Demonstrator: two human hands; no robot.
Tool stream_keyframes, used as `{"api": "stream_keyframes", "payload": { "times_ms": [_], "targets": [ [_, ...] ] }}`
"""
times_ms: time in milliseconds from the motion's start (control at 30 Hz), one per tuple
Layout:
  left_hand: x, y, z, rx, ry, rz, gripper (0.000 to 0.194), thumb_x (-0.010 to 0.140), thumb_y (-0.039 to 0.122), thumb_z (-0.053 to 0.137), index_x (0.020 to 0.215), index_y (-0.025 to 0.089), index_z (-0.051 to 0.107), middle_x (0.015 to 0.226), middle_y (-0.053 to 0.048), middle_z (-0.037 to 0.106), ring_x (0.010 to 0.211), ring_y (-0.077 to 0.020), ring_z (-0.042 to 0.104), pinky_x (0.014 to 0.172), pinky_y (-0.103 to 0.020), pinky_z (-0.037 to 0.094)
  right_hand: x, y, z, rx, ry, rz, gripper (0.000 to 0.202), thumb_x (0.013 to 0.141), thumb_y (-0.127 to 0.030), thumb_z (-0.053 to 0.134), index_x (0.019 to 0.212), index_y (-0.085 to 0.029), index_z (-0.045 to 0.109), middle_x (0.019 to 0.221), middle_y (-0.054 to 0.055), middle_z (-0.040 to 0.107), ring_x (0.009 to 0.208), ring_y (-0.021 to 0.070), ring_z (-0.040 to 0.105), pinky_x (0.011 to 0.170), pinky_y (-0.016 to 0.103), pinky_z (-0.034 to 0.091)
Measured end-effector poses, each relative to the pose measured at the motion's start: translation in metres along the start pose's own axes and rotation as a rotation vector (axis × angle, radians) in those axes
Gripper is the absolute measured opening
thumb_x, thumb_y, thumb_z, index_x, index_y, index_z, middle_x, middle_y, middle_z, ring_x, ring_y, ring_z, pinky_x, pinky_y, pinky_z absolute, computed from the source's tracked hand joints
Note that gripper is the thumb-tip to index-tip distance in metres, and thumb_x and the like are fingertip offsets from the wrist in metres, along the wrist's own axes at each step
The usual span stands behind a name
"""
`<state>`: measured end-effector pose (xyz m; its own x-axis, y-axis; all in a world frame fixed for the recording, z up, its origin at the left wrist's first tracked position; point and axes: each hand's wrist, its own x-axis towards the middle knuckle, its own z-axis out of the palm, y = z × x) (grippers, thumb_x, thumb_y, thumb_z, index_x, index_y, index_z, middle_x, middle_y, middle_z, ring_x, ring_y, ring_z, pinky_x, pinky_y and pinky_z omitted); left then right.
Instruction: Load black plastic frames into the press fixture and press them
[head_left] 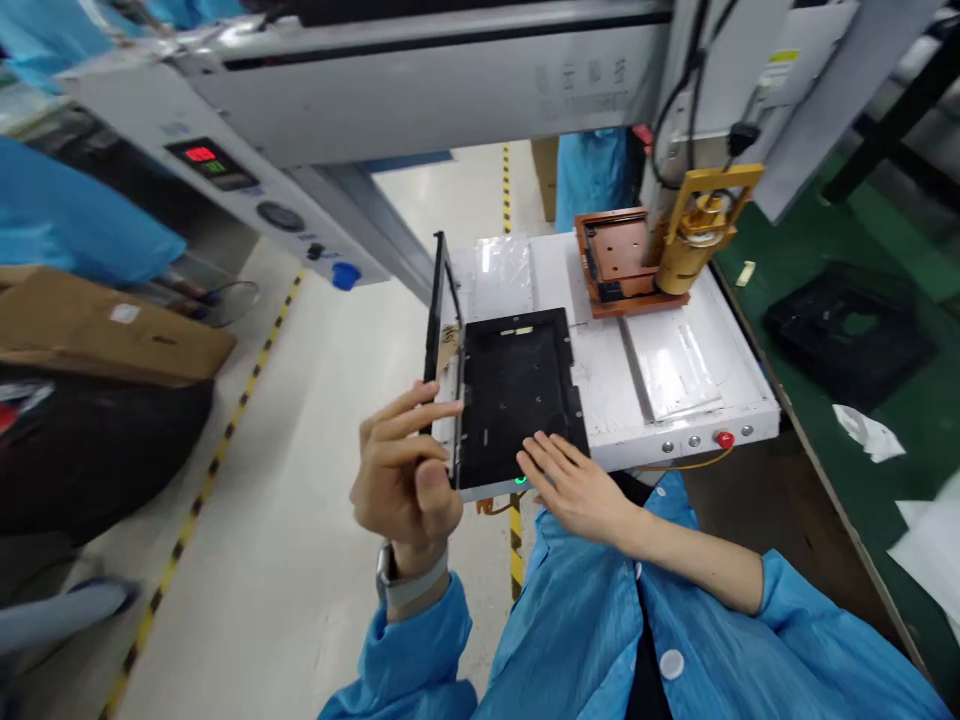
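A flat black fixture (pixel 517 385) with a shallow recess lies at the near left of the white machine bed. Along its left side a thin black-rimmed lid (pixel 435 310) stands raised, almost upright. My left hand (pixel 409 465) is at the lid's near end, its fingers spread and apparently touching the rim. The fingers hide that end of the lid. Flat and with fingers stretched, my right hand (pixel 574 485) rests at the fixture's near right corner, holding nothing. A small pale strip (pixel 523 330) shows at the recess's far edge.
On the bed (pixel 600 390) are a brown fixture (pixel 619 250) beneath a brass-coloured press head (pixel 694 240), and clear-wrapped flat pieces (pixel 671 365). A red button (pixel 724 439) sits on the front edge. The machine's grey beam (pixel 450 90) spans overhead. A green bench (pixel 847 330) stands right.
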<state>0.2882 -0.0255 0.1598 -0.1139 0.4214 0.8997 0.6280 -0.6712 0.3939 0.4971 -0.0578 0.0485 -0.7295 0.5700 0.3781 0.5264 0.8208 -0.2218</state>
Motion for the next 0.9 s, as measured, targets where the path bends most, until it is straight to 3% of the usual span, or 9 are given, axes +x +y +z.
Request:
{"api": "stream_keyframes", "payload": {
  "times_ms": [133, 167, 267, 367, 467, 600, 700, 767, 900],
  "targets": [
    [-0.022, 0.008, 0.021, -0.056, -0.403, 0.173, 0.002, 0.105, 0.016, 0.072, 0.104, 0.018, 0.072, 0.122, -0.014, 0.086, 0.133, -0.0345, 0.08, 0.112, -0.049, 0.066, -0.017, 0.006, -0.017, 0.139, -0.004, 0.018, 0.052, 0.12, -0.031, 0.055, 0.167, -0.008, 0.055, 0.17, 0.019, 0.064, 0.17, 0.0282, 0.048, 0.141, 0.048, 0.043],
    [-0.027, 0.009, 0.027, -0.049, -0.482, 0.213, 0.007, 0.103, 0.013, 0.077, 0.108, 0.016, 0.074, 0.126, -0.015, 0.085, 0.136, -0.0353, 0.079, 0.114, -0.047, 0.065, -0.024, 0.015, -0.024, 0.179, 0.03, 0.047, 0.049, 0.12, -0.03, 0.054, 0.165, -0.009, 0.057, 0.164, 0.017, 0.069, 0.167, 0.0262, 0.052, 0.138, 0.046, 0.046],
    [-0.045, 0.008, 0.045, 0.007, -0.638, 0.306, 0.016, 0.102, 0.015, 0.086, 0.115, 0.016, 0.078, 0.135, -0.017, 0.083, 0.138, -0.0386, 0.076, 0.115, -0.046, 0.061, -0.062, 0.064, -0.057, 0.187, 0.23, 0.277, 0.04, 0.116, -0.023, 0.054, 0.154, -0.018, 0.066, 0.145, 0.014, 0.079, 0.142, 0.0255, 0.069, 0.123, 0.048, 0.056],
    [-0.061, 0.004, 0.055, 0.037, -0.726, 0.364, 0.011, 0.107, 0.022, 0.082, 0.115, 0.016, 0.078, 0.14, -0.018, 0.081, 0.14, -0.0421, 0.074, 0.114, -0.05, 0.059, -0.122, 0.135, -0.101, -0.018, 0.429, 0.674, 0.032, 0.113, -0.024, 0.053, 0.135, -0.024, 0.076, 0.13, 0.014, 0.081, 0.125, 0.0307, 0.072, 0.112, 0.054, 0.057],
    [-0.071, 0.001, 0.057, 0.029, -0.772, 0.385, 0.007, 0.11, 0.022, 0.075, 0.114, 0.016, 0.076, 0.141, -0.019, 0.079, 0.141, -0.0433, 0.073, 0.113, -0.052, 0.058, -0.175, 0.208, -0.148, -0.243, 0.466, 0.985, 0.033, 0.112, -0.025, 0.05, 0.128, -0.021, 0.08, 0.127, 0.017, 0.079, 0.122, 0.0354, 0.068, 0.111, 0.057, 0.054],
    [-0.078, 0.002, 0.055, -0.012, -0.77, 0.336, 0.004, 0.11, 0.018, 0.073, 0.113, 0.018, 0.076, 0.138, -0.016, 0.081, 0.138, -0.0389, 0.074, 0.111, -0.049, 0.058, -0.204, 0.273, -0.195, -0.391, 0.355, 1.135, 0.038, 0.113, -0.027, 0.051, 0.141, -0.016, 0.076, 0.141, 0.021, 0.075, 0.136, 0.0394, 0.062, 0.118, 0.058, 0.049],
    [-0.082, 0.003, 0.05, -0.053, -0.736, 0.28, 0.009, 0.109, 0.016, 0.074, 0.114, 0.021, 0.077, 0.134, -0.013, 0.083, 0.135, -0.034, 0.075, 0.113, -0.046, 0.056, -0.202, 0.294, -0.204, -0.409, 0.151, 1.119, 0.044, 0.108, -0.038, 0.072, 0.144, -0.013, 0.074, 0.142, 0.022, 0.073, 0.138, 0.0427, 0.061, 0.117, 0.059, 0.047],
    [-0.084, 0.004, 0.046, -0.075, -0.714, 0.267, 0.01, 0.108, 0.015, 0.074, 0.114, 0.022, 0.078, 0.129, -0.011, 0.084, 0.13, -0.032, 0.077, 0.111, -0.045, 0.056, -0.198, 0.3, -0.2, -0.403, 0.063, 1.084, 0.045, 0.101, -0.037, 0.082, 0.139, -0.013, 0.076, 0.137, 0.022, 0.074, 0.132, 0.0418, 0.063, 0.116, 0.058, 0.047],
    [-0.084, 0.007, 0.039, -0.108, -0.679, 0.258, 0.012, 0.105, 0.011, 0.075, 0.112, 0.02, 0.078, 0.121, -0.012, 0.086, 0.121, -0.0314, 0.08, 0.106, -0.044, 0.058, -0.199, 0.3, -0.19, -0.381, 0.06, 1.065, 0.02, 0.104, -0.02, 0.071, 0.121, -0.016, 0.081, 0.124, 0.017, 0.078, 0.118, 0.0355, 0.068, 0.108, 0.052, 0.048]
  ]
}}
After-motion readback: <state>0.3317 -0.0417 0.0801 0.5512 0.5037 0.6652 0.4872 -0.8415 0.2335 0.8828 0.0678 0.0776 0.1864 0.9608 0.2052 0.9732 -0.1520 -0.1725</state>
